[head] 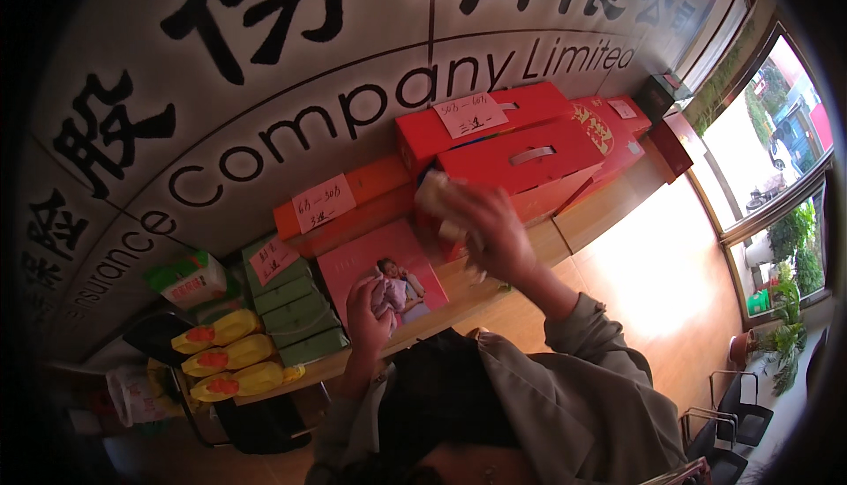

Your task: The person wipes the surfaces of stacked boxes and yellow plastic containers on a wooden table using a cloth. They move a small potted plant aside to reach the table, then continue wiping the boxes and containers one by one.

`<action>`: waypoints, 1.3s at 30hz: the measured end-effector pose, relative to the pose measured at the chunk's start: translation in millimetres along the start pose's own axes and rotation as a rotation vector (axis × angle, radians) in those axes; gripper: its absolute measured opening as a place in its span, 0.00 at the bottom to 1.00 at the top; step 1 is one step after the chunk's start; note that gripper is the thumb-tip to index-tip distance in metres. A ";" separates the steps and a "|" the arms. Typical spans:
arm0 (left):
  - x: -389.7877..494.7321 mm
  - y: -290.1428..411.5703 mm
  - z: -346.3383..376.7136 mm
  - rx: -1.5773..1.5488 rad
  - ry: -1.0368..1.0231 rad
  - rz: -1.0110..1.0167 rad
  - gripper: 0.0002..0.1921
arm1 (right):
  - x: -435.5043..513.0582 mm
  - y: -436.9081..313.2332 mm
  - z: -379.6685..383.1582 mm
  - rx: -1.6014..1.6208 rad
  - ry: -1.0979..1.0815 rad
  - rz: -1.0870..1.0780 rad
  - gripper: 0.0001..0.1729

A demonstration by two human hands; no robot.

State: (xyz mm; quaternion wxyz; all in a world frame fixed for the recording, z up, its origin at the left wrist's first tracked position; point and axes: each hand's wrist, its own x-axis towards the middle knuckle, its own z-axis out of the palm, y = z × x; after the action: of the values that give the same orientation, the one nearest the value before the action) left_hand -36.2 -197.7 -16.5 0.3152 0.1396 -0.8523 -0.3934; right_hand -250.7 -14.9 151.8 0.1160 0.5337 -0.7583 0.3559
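Note:
My left hand (369, 318) grips a crumpled lilac cloth (387, 299) over a pink box (341, 263) with a picture of a person on its lid. My right hand (486, 227), blurred, holds a bunched pale cloth (440, 197) beside the front left corner of a large red carton (523, 154) with a carry handle. Part of that cloth hangs below the fingers. An orange box (377, 184) lies behind the pink one. Handwritten paper notes rest on several of the boxes.
Green boxes (298, 316) and several yellow bottles (248, 349) with orange-red labels stand at the left. A dark box (655, 98) stands at the far right end of the table (456, 293). Behind is a wall with large lettering; chairs (734, 412) and a potted plant (787, 333) are at the right.

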 end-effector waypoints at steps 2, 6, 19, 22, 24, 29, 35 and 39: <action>16.3 21.7 0.3 0.009 -0.045 -0.002 0.30 | 25.8 13.4 -7.3 -0.040 0.056 0.009 0.33; 34.9 50.6 16.0 -0.028 -0.109 0.065 0.29 | 95.6 47.5 29.1 -0.088 -0.043 -0.015 0.35; 51.1 68.3 20.0 -0.084 -0.224 0.151 0.30 | 91.2 23.8 47.0 -0.320 -0.293 0.010 0.22; 62.9 79.5 13.7 -0.046 -0.231 0.190 0.32 | 39.5 10.3 13.2 -0.153 0.015 -0.093 0.22; 71.6 87.0 12.0 -0.059 -0.234 0.254 0.33 | 13.5 24.7 -9.9 -0.269 -0.115 0.000 0.27; 106.1 105.5 29.4 -0.172 -0.288 0.408 0.38 | -16.7 74.6 -62.7 -0.437 -0.132 0.212 0.30; 135.9 127.9 52.0 -0.114 -0.402 0.380 0.41 | 15.7 61.5 -44.6 -0.257 -0.001 -0.033 0.24; 146.0 123.5 53.3 -0.129 -0.486 0.319 0.41 | 42.0 53.9 -26.3 -0.464 -0.277 -0.036 0.14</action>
State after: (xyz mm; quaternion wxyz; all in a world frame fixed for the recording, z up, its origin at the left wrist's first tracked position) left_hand -180.7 -157.2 113.3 0.1679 -0.1150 -0.8871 -0.4142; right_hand -321.0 -18.4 171.7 0.1366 0.5500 -0.8185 0.0943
